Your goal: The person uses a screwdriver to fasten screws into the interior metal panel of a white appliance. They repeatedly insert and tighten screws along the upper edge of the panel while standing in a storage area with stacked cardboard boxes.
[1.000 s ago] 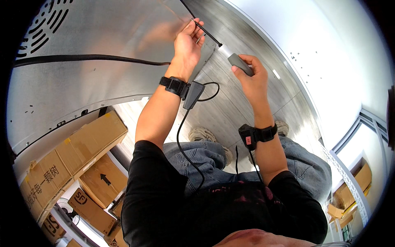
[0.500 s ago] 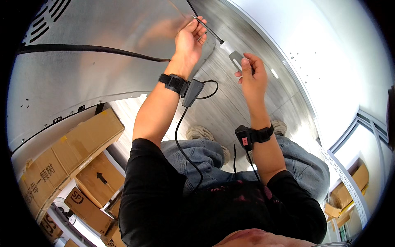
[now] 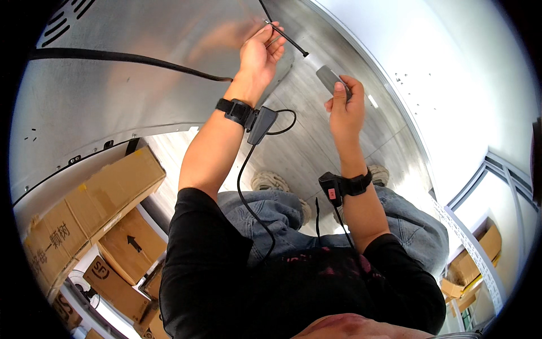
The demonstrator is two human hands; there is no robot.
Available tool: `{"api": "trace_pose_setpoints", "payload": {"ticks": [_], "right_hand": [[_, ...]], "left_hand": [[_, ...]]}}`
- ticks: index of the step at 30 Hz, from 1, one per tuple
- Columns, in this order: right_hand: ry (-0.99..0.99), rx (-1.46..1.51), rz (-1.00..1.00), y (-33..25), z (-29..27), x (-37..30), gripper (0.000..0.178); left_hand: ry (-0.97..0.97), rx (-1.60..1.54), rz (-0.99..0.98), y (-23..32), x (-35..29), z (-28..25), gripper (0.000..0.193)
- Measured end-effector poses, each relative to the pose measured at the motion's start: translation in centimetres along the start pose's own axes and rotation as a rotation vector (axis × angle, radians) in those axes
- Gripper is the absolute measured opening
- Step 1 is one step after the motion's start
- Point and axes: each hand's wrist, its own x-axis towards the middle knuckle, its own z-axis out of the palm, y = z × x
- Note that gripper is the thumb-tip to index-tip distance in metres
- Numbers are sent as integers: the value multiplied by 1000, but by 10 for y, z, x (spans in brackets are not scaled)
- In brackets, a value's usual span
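Right hand [image 3: 346,110] grips a screwdriver [image 3: 306,54] by its grey handle [image 3: 333,81], upper centre; left hand [image 3: 259,56] pinches near its tip [image 3: 266,21]. Slack pinching could let it slip.

They're dressed in a black short-sleeved shirt [image 3: 265,299] with reddish print [image 3: 330,270], baggy blue jeans [image 3: 420,229] and pale chunky shoes [image 3: 270,181]. Black straps [image 3: 357,184] ring both wrists [image 3: 353,168], the left bearing a grey box [image 3: 263,125] and looped black cable [image 3: 238,182], the right a black box [image 3: 329,181] with a pink label [image 3: 332,194].
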Motion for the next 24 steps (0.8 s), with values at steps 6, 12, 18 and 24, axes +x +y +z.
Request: {"api": "trace_pose_setpoints", "payload": {"ticks": [6, 12, 18, 24], "right_hand": [[125, -139, -352, 22, 4, -1, 30], [-58, -183, -145, 12, -10, 4, 32], [16, 118, -166, 8, 0, -3, 35], [-8, -57, -157, 8, 0, 2, 35]], "left_hand": [[-32, 17, 9, -1, 0, 1, 21], [-32, 2, 3, -1, 1, -1, 22], [-54, 14, 10, -1, 1, -2, 23], [-69, 21, 7, -1, 1, -3, 24]]}}
